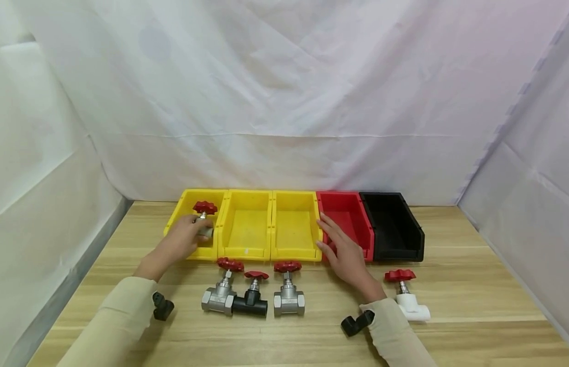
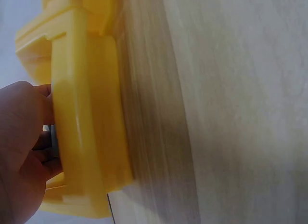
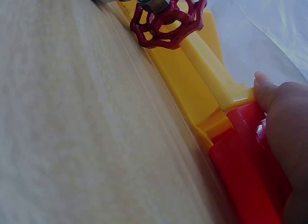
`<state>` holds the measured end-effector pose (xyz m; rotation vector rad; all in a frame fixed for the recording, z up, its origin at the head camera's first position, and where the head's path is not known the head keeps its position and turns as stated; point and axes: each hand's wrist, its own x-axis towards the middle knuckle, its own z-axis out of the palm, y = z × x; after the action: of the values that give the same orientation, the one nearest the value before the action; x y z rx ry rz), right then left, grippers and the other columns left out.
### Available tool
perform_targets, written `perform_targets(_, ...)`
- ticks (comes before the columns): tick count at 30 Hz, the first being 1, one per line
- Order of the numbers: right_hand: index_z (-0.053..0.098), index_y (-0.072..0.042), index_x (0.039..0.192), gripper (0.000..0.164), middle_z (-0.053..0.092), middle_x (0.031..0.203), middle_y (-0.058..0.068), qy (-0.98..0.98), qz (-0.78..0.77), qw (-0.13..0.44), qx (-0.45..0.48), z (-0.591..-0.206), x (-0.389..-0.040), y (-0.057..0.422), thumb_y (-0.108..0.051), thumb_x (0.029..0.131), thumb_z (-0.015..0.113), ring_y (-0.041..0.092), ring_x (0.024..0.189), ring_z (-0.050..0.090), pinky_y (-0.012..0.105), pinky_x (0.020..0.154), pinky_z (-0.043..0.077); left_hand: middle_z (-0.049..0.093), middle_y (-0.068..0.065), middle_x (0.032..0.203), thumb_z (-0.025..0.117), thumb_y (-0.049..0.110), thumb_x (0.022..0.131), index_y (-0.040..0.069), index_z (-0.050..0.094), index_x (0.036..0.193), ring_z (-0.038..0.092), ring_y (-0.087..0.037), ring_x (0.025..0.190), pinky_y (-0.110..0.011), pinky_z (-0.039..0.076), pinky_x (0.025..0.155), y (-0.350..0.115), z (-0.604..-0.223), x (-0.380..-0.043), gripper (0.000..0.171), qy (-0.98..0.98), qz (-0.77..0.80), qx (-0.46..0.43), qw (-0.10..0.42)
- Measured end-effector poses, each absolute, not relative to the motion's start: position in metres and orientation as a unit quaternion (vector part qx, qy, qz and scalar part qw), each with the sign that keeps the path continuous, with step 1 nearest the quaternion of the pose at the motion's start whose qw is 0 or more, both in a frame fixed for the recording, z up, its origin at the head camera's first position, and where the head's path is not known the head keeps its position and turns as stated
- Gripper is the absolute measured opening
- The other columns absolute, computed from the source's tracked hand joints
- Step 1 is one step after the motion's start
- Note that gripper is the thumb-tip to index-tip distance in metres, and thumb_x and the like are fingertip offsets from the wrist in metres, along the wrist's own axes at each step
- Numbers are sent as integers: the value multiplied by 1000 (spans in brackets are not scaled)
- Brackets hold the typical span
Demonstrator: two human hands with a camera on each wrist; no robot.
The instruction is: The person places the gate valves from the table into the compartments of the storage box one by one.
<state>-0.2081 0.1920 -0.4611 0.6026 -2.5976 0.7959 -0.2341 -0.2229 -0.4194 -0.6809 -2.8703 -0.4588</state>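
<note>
Inside the leftmost yellow bin point(image 1: 206, 253), my left hand point(image 1: 181, 237) grips the body of a valve with a red handwheel point(image 1: 205, 207). In the left wrist view the bin's front wall point(image 2: 72, 118) hides most of that valve and the fingertips. My right hand point(image 1: 346, 255) touches the side where the third yellow bin point(image 1: 293, 253) meets the red bin point(image 1: 368, 239), fingers extended. In the right wrist view its thumb point(image 3: 263, 86) lies by that shared corner.
Before the bins stand two steel valves point(image 1: 218, 298) point(image 1: 289, 299), a black-bodied valve point(image 1: 250, 303) between them, and a white-bodied valve point(image 1: 410, 307) at right. Another yellow bin point(image 1: 245, 253) and a black bin point(image 1: 399, 252) complete the row. A white curtain point(image 1: 284, 102) hangs behind.
</note>
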Motion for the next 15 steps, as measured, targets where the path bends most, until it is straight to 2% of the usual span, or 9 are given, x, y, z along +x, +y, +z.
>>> perform_targets(6, 37, -24, 148, 67, 27, 154, -11, -917, 282, 179, 217, -460, -207, 192, -26, 89, 69, 20, 129, 45, 48, 88, 50, 59, -24, 105, 70, 4, 86, 5, 66, 115, 54, -43, 99, -58, 43, 88, -223, -425, -240, 29, -958, -158, -230, 66)
perform_targets(15, 37, -24, 148, 67, 27, 154, -10, -916, 282, 184, 219, -460, -207, 192, -25, 89, 69, 20, 129, 45, 49, 86, 50, 62, -20, 103, 70, 3, 86, 2, 66, 115, 57, -38, 95, -54, 46, 86, -221, -424, -243, 29, -960, -160, -226, 50)
